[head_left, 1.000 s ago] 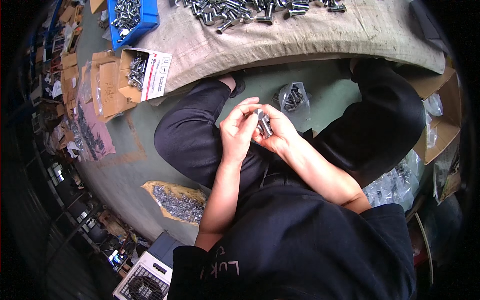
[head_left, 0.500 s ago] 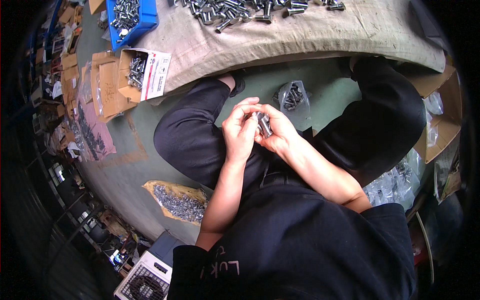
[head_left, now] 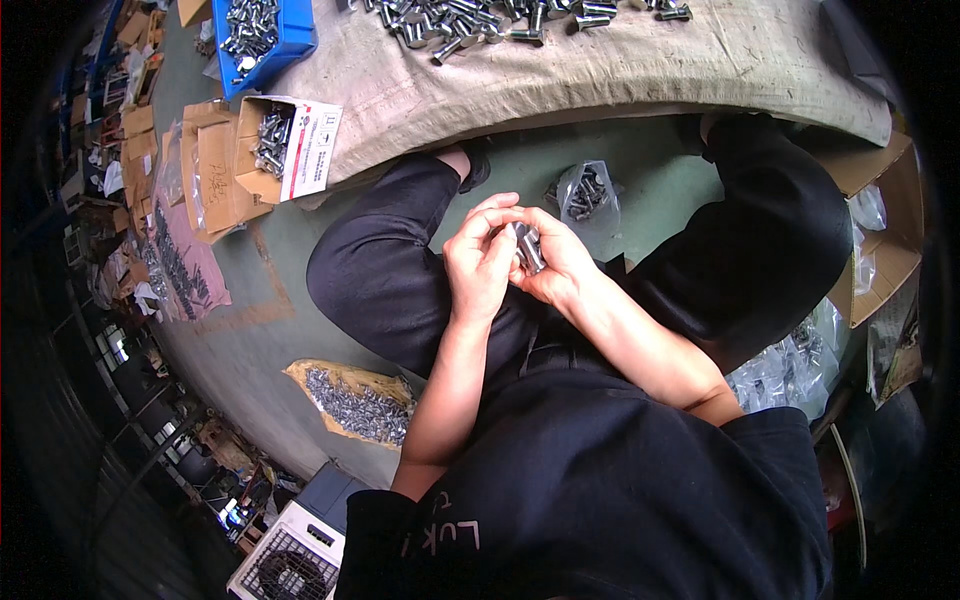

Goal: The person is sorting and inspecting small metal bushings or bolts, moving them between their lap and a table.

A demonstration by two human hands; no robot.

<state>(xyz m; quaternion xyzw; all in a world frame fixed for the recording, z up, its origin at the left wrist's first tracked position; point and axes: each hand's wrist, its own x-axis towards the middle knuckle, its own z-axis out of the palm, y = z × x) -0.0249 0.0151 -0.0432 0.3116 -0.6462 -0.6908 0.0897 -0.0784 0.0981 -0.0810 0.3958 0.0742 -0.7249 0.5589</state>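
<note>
My two hands meet above my lap, between my bent knees. Several shiny metal bolts (head_left: 531, 254) with wide round heads lie bunched together in my right hand (head_left: 565, 262), whose fingers curl around them. My left hand (head_left: 478, 268) presses in from the other side, thumb against the bolt heads and fingers bent toward the right hand's fingertips. The fingers cover part of the bunch. Just beyond the hands, on the green floor, stands an open clear plastic bag (head_left: 588, 197) with similar bolts inside.
A cloth-covered table (head_left: 600, 75) ahead carries a pile of bolts (head_left: 470, 22). To its left are a blue bin (head_left: 305, 40) and a cardboard box (head_left: 255, 185), both holding bolts. A tray of small metal parts (head_left: 350, 400) lies left; an open carton (head_left: 895, 255) and plastic bags (head_left: 790, 370) sit right.
</note>
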